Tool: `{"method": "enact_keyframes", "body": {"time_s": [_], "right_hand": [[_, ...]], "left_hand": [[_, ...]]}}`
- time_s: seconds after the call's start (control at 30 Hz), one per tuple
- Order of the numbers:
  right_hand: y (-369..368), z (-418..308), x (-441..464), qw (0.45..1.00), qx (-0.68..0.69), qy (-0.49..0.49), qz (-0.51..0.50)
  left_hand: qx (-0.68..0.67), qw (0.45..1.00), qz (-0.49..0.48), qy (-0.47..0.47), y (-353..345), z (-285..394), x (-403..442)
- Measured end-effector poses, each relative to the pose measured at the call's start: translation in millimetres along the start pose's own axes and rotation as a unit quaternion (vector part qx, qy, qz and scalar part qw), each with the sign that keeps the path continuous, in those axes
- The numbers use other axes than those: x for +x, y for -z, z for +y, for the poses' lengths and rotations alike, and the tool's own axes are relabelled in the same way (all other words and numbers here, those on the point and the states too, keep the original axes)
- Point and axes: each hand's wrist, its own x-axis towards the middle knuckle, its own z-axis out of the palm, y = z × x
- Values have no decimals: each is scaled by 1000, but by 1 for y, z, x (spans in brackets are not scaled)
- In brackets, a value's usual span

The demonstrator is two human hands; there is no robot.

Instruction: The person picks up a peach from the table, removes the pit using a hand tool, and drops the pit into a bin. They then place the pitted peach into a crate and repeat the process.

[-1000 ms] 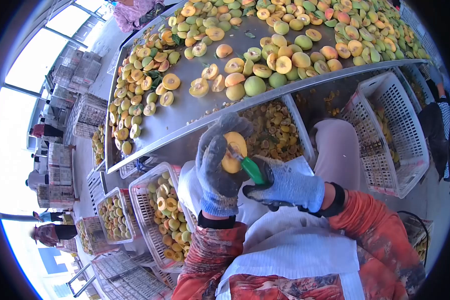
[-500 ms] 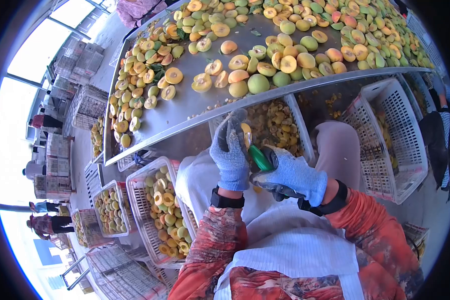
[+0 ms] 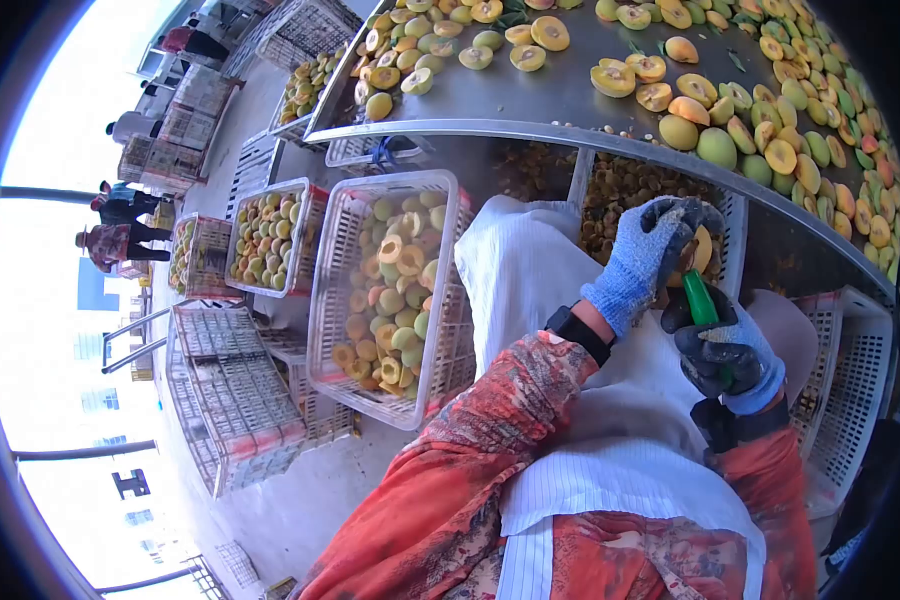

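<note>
My left hand (image 3: 652, 250), in a blue and dark grey glove, is closed round a cut fruit half (image 3: 702, 252) whose yellow-orange flesh faces right. My right hand (image 3: 725, 350), gloved alike, grips a green-handled tool (image 3: 700, 298). The tool's upper end is at the fruit, its tip hard to see. Both hands are close together over my lap, just below the metal table's edge (image 3: 530, 130). Beneath them a crate (image 3: 735, 235) holds pits and scraps.
Many halved fruits (image 3: 675, 130) lie on the table. A crate of fruit (image 3: 325, 340) stands at my left, with a smaller fruit crate (image 3: 315, 235) beyond. Stacked crates (image 3: 235, 380) are farther left. Another crate (image 3: 855, 380) stands right. People (image 3: 120, 238) stand far left.
The view has swung left, so table and hands appear farther right. The fruit half, edge-on half a second ago, now shows more of its cut face. Both hands keep their holds.
</note>
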Motion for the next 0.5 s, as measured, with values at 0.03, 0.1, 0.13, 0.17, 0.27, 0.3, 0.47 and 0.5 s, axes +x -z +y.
{"method": "enact_keyframes", "body": {"time_s": [0.03,0.1,0.13,0.17,0.27,0.3,0.47,0.5], "right_hand": [[3,5,5,1000,-3,5,1],[14,13,11,993,82,-18,-88],[10,12,11,996,57,-20,-69],[2,8,15,998,29,-16,-48],[-8,5,23,999,8,-9,-32],[-8,6,28,996,23,-21,-79],[2,-11,24,990,-105,74,-50],[9,-15,22,991,-97,86,-43]], "left_hand": [[8,1000,-9,-22,0,5,0],[111,979,-60,-158,11,3,6],[-62,996,-12,63,6,21,4],[-88,990,-44,98,9,27,4],[-54,994,-29,93,20,38,3],[19,996,-13,81,18,51,-2],[287,932,218,-21,68,77,0],[304,914,264,-47,93,84,-2]]}}
